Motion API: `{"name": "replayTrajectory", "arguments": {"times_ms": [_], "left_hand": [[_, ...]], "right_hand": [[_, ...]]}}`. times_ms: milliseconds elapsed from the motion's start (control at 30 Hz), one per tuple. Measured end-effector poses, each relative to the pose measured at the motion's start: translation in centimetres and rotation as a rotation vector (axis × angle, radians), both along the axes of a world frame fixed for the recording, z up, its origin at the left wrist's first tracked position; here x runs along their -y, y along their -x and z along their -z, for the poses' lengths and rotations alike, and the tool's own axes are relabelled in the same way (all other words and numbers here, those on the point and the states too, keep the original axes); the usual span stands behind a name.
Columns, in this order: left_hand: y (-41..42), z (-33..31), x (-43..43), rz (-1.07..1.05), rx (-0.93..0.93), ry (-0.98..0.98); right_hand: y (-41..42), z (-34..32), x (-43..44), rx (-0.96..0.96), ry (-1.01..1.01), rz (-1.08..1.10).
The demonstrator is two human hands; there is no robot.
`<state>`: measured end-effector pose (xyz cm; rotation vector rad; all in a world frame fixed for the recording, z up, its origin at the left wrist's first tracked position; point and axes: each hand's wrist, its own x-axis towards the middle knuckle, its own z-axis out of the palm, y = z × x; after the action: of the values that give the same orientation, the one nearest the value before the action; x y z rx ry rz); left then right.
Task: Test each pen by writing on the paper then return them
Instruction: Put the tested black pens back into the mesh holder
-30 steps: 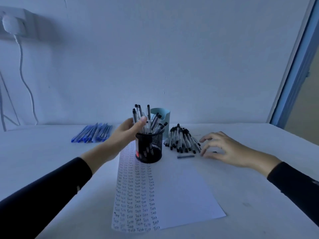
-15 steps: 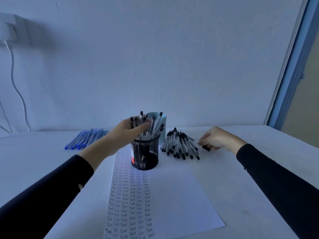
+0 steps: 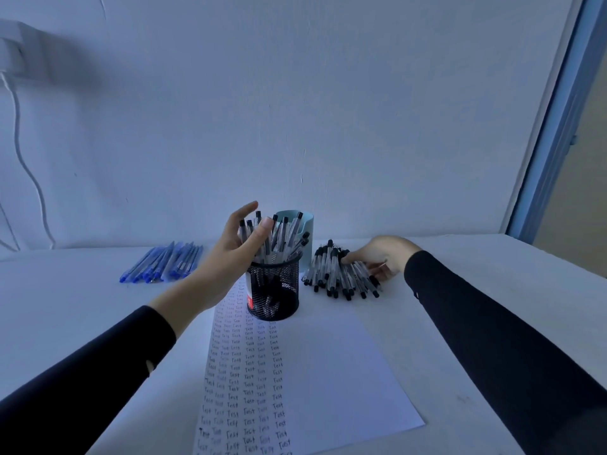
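A black mesh cup [image 3: 273,298] full of black-capped pens stands at the far end of the paper [image 3: 331,372], which carries columns of the handwritten word "Test". My left hand [image 3: 238,247] is at the cup's top, thumb in front of several pen tops and fingers raised fairly straight behind them. To the right lies a pile of black-capped pens [image 3: 335,274]. My right hand [image 3: 377,256] rests on the pile's right side with fingers curled, gripping a pen against the pile; most of that pen is hidden under the hand.
A pale teal cup [image 3: 300,221] stands right behind the mesh cup, against the wall. A bunch of blue pens [image 3: 164,264] lies at the back left. A white cable [image 3: 24,159] hangs on the left wall. A blue door frame [image 3: 551,133] rises at the right.
My right hand has moved from the table beside the paper onto the pile with a pen. My left hand stays at the cup, its fingers now lifted off the pen tops.
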<state>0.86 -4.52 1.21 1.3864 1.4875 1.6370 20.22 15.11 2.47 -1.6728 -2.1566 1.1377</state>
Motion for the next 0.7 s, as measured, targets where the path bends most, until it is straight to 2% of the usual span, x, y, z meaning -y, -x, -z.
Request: {"name": "replayTrajectory", "arguments": {"times_ms": [167,267,300,400,533,667,700], "left_hand": [[0.6,0.5,-0.7,-0.039,0.02,0.023],[0.5,0.6,-0.8,-0.059,0.009,0.026],[0.6,0.5,-0.8,-0.063,0.004,0.035],[0.4,0.5,-0.6,-0.068,-0.009,0.066],[0.4,0.5,-0.5,-0.079,-0.028,0.072],[0.5,0.5,-0.6,-0.069,-0.026,0.064],[0.5,0.5,-0.5,-0.061,-0.021,0.056]], "right_hand": [[0.8,-0.5,0.2,-0.013,0.088,0.008],[1.8,-0.7,0.4,-0.015,0.072,-0.021],[2.2,-0.8,0.7,0.013,0.052,-0.052],[2.9,-1.6,2.0,0.256,-0.11,-0.162],[3.1,-1.7,2.9,0.428,-0.268,-0.248],[2.9,-1.2,3.3,0.504,-0.288,-0.252],[2.6,-1.3,3.4,0.471,-0.293,-0.246]]}}
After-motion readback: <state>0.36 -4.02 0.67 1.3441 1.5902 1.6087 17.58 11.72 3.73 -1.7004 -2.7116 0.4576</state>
